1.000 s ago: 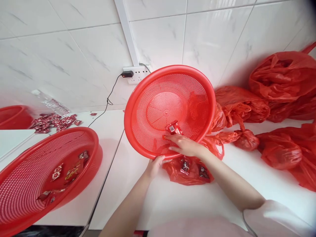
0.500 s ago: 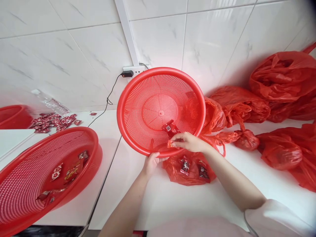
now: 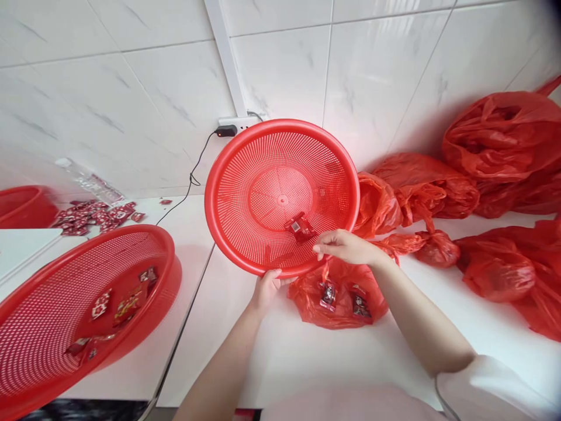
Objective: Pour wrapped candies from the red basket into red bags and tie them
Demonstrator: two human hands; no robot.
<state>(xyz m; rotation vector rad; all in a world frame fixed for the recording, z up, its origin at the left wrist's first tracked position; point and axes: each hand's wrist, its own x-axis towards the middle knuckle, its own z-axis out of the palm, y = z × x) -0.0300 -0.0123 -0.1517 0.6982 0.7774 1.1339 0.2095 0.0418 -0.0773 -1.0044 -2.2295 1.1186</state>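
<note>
Baskets (image 3: pixel 172 251) are three, two at left, then one tilted basket (image 3: pixel 274 175), its near rim grasped by left hand (image 3: pixel 266 289), with at least one red packet (image 3: pixel 300 227), while right hand (image 3: pixel 344 245), grasp I cannot tell, is above bag (image 3: pixel 309 310) with two dark packets (image 3: pixel 328 295).

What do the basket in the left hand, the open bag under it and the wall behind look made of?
Basket: likely molded plastic, semi-gloss; regular perforations, smooth rounded rim, held in the left hand.
Open bag: thin plastic film, slightly shiny; translucent, crinkled.
Wall: glossy tile, with grout lines, grey veining and reflections; ceramic or stone, can't tell.
</note>
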